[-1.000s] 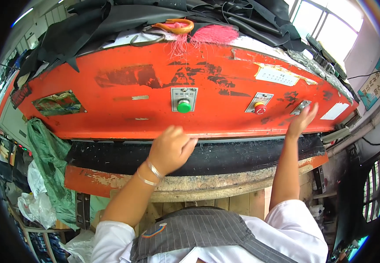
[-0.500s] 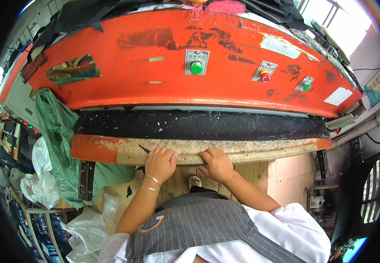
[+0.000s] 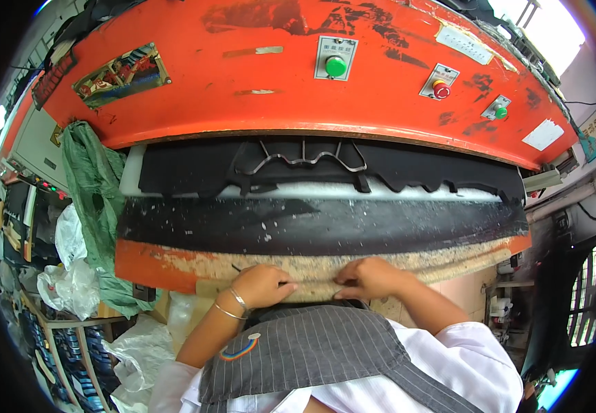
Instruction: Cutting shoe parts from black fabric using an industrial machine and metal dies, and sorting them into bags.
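Observation:
Both of my hands are closed on the worn wooden front rail (image 3: 311, 291) of a press's sliding bed. My left hand (image 3: 263, 285) grips it left of the middle, with a bracelet on the wrist. A short distance to the right, my right hand (image 3: 372, 278) holds the same rail, fingers curled over its edge. Behind the rail lies a scuffed black strip (image 3: 291, 224). Farther in, a white cutting board (image 3: 311, 190) carries black sheet material (image 3: 188, 165) with cut-out edges. A metal cutting die (image 3: 302, 162) with a wavy outline rests on that material.
The orange press beam (image 3: 256, 103) spans above the board, with green buttons (image 3: 336, 67) and a red knob (image 3: 441, 89). Green sheeting (image 3: 91, 179) hangs at the left. Clear plastic bags (image 3: 71, 286) and a rack (image 3: 64, 323) stand at lower left.
The bed has slid toward me with my hands on its rail. The white board, black material and cutting die have come into view from under the beam.

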Demonstrator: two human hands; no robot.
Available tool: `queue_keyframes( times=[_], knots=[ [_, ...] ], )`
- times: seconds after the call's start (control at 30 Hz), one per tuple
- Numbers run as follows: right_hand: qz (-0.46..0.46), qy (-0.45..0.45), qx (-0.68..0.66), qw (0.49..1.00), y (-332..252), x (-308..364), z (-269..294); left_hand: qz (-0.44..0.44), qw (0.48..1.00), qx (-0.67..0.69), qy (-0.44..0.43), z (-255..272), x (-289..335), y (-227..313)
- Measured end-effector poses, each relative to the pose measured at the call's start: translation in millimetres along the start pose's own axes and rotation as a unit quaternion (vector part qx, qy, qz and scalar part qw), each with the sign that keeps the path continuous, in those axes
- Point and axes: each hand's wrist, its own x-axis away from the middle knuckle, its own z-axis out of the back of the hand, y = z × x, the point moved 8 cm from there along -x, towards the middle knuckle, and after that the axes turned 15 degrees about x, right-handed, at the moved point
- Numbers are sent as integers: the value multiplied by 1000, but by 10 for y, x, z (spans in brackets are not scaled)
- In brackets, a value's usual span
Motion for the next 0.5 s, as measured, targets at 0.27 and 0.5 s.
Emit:
queue_keyframes(
  times=[0.27, 0.5],
  knots=[
    [19, 283, 212, 935, 1125, -1979, 1227, -128, 914, -43, 383, 1567, -1307, -1078],
    [-62, 67, 229, 969, 1342, -2680, 1048, -171, 924, -71, 334, 1483, -1571, -1471]
  ],
)
